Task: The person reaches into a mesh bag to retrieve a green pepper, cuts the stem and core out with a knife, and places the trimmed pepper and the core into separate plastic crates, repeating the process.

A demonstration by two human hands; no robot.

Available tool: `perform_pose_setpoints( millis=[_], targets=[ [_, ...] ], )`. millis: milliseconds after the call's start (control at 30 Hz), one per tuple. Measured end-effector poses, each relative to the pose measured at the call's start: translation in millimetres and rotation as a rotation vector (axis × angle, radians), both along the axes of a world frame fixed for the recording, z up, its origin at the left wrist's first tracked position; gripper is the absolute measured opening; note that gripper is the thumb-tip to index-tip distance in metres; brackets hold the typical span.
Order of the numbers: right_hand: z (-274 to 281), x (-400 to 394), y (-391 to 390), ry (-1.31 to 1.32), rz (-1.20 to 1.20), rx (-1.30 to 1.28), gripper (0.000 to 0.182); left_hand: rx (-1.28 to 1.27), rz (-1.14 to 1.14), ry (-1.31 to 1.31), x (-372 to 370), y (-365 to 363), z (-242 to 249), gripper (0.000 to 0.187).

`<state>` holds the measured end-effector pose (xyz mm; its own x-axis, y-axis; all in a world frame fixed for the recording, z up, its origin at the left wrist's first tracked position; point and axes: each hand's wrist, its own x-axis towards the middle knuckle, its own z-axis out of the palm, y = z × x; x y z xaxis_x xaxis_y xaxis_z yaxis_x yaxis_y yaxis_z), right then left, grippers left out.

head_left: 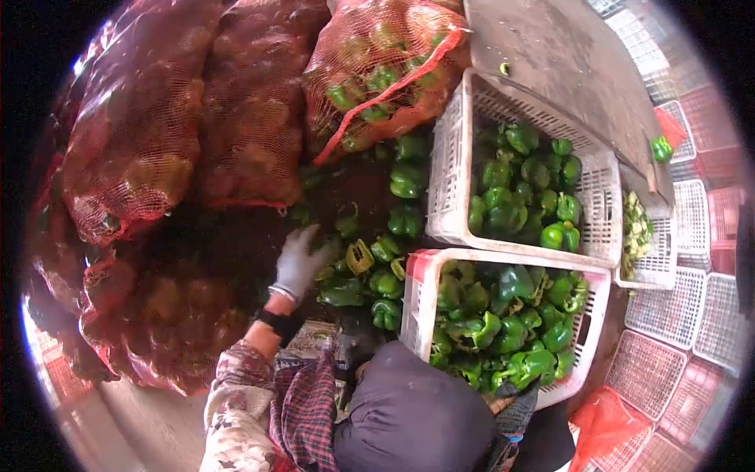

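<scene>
My left hand (299,263), in a pale glove, reaches over the pile of green peppers (342,291) on the floor; its fingers are apart and nothing shows in them. A yellowish, damaged-looking pepper (359,257) lies just to its right. My right hand (515,405), in a dark glove with a blue band at the wrist, is at the near rim of the lower crate (425,311), beside a bright green pepper (528,366). Its fingers are mostly hidden, so a grip cannot be made out. Green peppers fill much of this crate.
Another white crate (448,177) of peppers stands behind, with a smaller crate (664,256) of pale green pieces at its right. Red mesh sacks (252,118) line the left and back. A board (550,47) lies at the back; stacked crates (664,303) are far right.
</scene>
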<state>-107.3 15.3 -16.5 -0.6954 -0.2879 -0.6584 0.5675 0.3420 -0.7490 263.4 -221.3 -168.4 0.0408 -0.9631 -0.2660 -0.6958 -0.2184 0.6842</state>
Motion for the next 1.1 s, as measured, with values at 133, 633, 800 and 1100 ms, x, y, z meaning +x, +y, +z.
perform_pose_setpoints(
  millis=[133, 633, 800, 1100],
  targets=[
    [-4, 2, 1, -0.013, -0.061, 0.052, 0.046, 0.201, -0.288, -0.381, -41, 11, -41, 0.087],
    [-18, 6, 8, 0.020, -0.005, 0.000, 0.042, 0.175, -0.612, -0.656, -74, -6, -43, 0.068],
    [1, 15, -9, -0.014, -0.015, -0.046, 0.040, 0.265, -0.270, -0.043, -43, -9, -28, 0.040],
    [-20, 0, 18, 0.041, -0.009, -0.230, 0.046, 0.064, 0.085, 0.344, 11, 20, -51, 0.056]
  ],
)
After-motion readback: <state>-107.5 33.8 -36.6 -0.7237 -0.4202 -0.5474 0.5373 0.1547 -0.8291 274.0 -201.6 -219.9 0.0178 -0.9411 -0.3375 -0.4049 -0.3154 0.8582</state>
